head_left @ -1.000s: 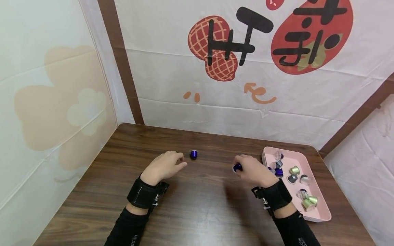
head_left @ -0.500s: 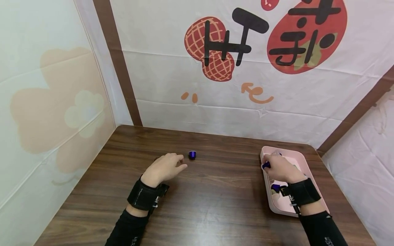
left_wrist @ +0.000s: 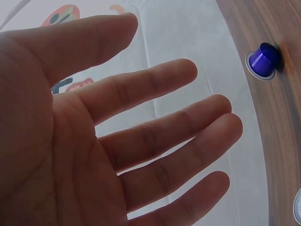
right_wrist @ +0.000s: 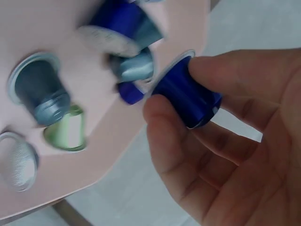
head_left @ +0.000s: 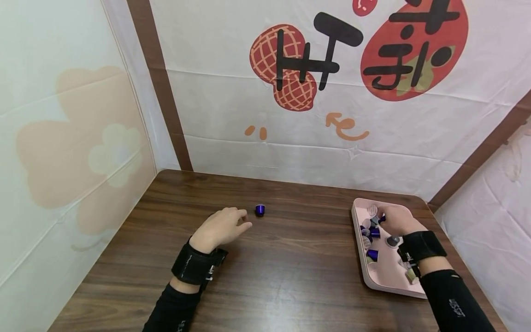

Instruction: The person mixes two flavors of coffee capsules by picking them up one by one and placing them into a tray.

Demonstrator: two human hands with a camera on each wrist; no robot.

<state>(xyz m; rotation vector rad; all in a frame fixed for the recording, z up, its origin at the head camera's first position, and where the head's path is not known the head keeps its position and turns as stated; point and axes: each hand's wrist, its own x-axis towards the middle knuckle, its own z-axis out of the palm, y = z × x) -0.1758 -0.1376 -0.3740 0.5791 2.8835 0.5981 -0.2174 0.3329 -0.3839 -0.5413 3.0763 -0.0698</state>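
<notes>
My right hand (head_left: 397, 220) is over the far part of the pink tray (head_left: 387, 284). Its thumb and index finger pinch a dark blue coffee capsule (right_wrist: 186, 92), tilted, with the silver rim facing the tray in the right wrist view. My left hand (head_left: 221, 228) hovers over the table's left half, fingers loosely spread and nothing in them. Just beyond its fingertips another blue coffee capsule (head_left: 260, 210) stands rim down on the wood, seen too in the left wrist view. A silver-rimmed round thing (left_wrist: 297, 207) is cut off at that view's right edge.
Several coffee capsules in blue, grey, silver and green lie in the tray, among them a grey one (right_wrist: 42, 89) and a green one (right_wrist: 68, 132). The brown wooden table (head_left: 290, 276) ends at a printed white cloth wall (head_left: 224, 152) behind.
My right hand has carried the blue capsule from mid-table rightwards, over the tray's near rim and in above its far part. The left hand has stayed almost still.
</notes>
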